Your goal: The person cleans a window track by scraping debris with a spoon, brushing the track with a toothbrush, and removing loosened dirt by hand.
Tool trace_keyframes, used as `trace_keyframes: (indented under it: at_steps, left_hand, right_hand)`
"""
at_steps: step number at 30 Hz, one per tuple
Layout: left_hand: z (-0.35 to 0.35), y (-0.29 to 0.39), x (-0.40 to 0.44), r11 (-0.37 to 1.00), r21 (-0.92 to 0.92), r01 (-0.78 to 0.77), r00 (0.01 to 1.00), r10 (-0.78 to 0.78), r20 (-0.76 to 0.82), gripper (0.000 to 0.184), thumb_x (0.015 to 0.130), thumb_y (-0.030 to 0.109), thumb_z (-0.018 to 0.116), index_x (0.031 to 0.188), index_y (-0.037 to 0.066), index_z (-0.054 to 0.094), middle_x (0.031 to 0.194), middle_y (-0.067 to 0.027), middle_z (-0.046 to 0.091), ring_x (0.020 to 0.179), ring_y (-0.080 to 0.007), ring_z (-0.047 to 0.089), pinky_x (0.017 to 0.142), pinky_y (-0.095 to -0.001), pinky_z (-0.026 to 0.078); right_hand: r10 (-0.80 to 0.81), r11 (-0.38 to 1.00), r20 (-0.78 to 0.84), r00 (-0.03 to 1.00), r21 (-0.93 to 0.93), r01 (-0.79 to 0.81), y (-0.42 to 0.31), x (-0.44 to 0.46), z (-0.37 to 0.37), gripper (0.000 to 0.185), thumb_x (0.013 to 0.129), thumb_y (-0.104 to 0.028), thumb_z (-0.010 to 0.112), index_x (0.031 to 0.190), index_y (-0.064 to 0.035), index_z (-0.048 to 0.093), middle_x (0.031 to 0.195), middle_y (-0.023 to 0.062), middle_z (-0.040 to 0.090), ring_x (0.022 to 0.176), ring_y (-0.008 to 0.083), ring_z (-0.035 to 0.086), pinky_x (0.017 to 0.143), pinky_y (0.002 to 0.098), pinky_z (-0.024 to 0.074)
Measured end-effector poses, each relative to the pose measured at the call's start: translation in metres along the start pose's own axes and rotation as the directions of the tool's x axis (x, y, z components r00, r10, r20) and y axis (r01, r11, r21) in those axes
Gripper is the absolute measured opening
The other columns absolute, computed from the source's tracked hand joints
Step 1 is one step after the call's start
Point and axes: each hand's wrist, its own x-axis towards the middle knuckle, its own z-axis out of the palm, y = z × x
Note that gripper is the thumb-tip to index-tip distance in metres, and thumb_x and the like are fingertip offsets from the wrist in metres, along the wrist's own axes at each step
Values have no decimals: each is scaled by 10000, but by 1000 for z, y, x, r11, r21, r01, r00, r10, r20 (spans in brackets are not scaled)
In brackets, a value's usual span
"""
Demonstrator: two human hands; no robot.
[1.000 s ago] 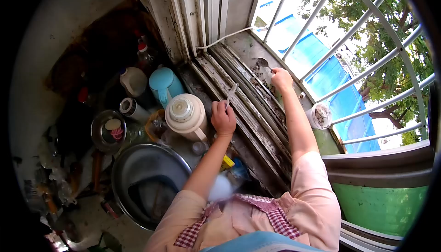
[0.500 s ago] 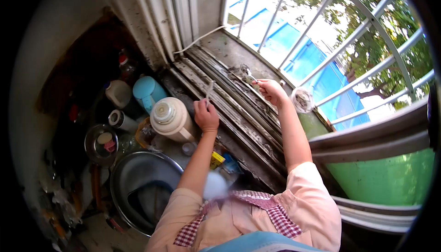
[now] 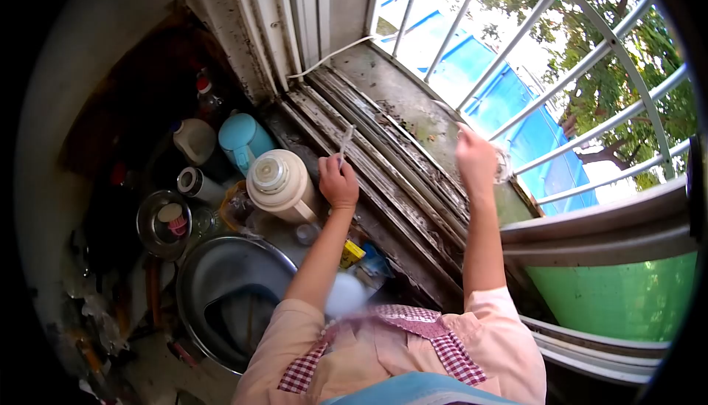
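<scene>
My left hand (image 3: 338,181) is closed round a thin, pale strip-like piece (image 3: 346,139) that sticks up over the grimy window track (image 3: 383,161). My right hand (image 3: 476,156) is raised over the outer sill (image 3: 424,113), close to the bars, its fingers closed. A light, slender spoon-like utensil (image 3: 445,105) juts from its fingertips, smeared by motion. Behind the right wrist, a round clear container (image 3: 503,166) is partly hidden. Dark crumbs of dirt (image 3: 394,116) lie along the sill's inner edge.
White window bars (image 3: 509,51) close off the far side. At left stand a cream thermos (image 3: 279,184), a light-blue jug (image 3: 243,139), a small metal bowl (image 3: 151,232) and a large metal basin (image 3: 199,287). A green surface (image 3: 619,287) shows behind the window frame at right.
My right hand has moved right and outward towards the bars with the utensil, away from the dirty patch on the sill. The left hand stays by the track, still gripping the strip.
</scene>
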Motion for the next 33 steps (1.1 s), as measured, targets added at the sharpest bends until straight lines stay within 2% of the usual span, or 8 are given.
trace_keyframes:
  at_steps: [1, 3, 11, 17, 21, 25, 28, 33]
  left_hand:
    - [-1, 2, 1, 1000, -13, 8, 1000, -8, 7, 92, 825, 115, 490, 852, 52, 553, 829, -121, 511, 730, -325, 536, 620, -387, 429]
    - [-2, 3, 1, 1000, 3, 17, 1000, -17, 19, 88, 821, 105, 492, 857, 51, 551, 827, -119, 510, 727, -323, 535, 618, -382, 429]
    - [-1, -1, 2, 1000, 16, -1, 1000, 1, 19, 95, 801, 78, 493, 876, 47, 544, 825, -116, 506, 717, -320, 533, 615, -371, 432]
    - [0, 1, 5, 1000, 4, 1, 1000, -1, 14, 115, 795, 91, 507, 889, 44, 555, 794, -132, 482, 693, -346, 517, 574, -410, 430]
    - [-1, 1, 3, 1000, 8, -5, 1000, 5, 16, 114, 790, 84, 508, 887, 47, 555, 797, -127, 483, 693, -345, 521, 577, -411, 431]
    - [-4, 1, 3, 1000, 13, 3, 1000, -4, 24, 116, 788, 85, 506, 887, 48, 554, 802, -129, 486, 694, -343, 527, 575, -408, 433]
    - [-2, 1, 3, 1000, 1, -9, 1000, 9, 15, 113, 789, 87, 508, 886, 48, 554, 796, -127, 480, 686, -342, 525, 574, -404, 433]
    - [-3, 1, 5, 1000, -13, -16, 1000, 16, 14, 111, 799, 93, 507, 885, 41, 554, 791, -130, 476, 684, -347, 519, 572, -405, 430]
  right_hand:
    - [-104, 991, 51, 993, 90, 99, -12, 13, 30, 288, 823, -158, 460, 1049, -153, 638, 850, 158, 629, 771, 320, 606, 668, 417, 470]
    - [-148, 989, 251, 957, 35, 144, -57, 42, 76, 299, 814, -150, 466, 1065, -172, 627, 865, 162, 628, 804, 319, 608, 684, 425, 469]
    - [-350, 926, 381, 856, 3, 377, -132, 124, 227, 286, 808, -148, 468, 1015, -207, 656, 905, 136, 641, 841, 324, 611, 706, 424, 484]
    - [-409, 853, 522, 748, -72, 517, -111, 138, 170, 307, 767, -106, 506, 979, -249, 676, 857, 118, 652, 829, 305, 619, 698, 409, 495]
    - [-466, 850, 372, 802, -64, 524, -123, 139, 209, 311, 785, -123, 501, 1015, -255, 663, 856, 122, 649, 817, 302, 622, 685, 405, 497]
    - [-362, 845, 580, 729, -127, 520, -129, 134, 194, 284, 833, -154, 465, 1047, -212, 642, 857, 136, 646, 816, 314, 622, 693, 407, 495]
    - [-452, 841, 448, 772, -77, 536, -136, 127, 180, 233, 837, -159, 473, 989, -154, 650, 856, 140, 646, 812, 316, 622, 691, 406, 495]
    - [-396, 836, 543, 741, -120, 535, -109, 125, 203, 184, 849, -153, 491, 904, -41, 627, 836, 153, 649, 775, 296, 629, 662, 387, 495]
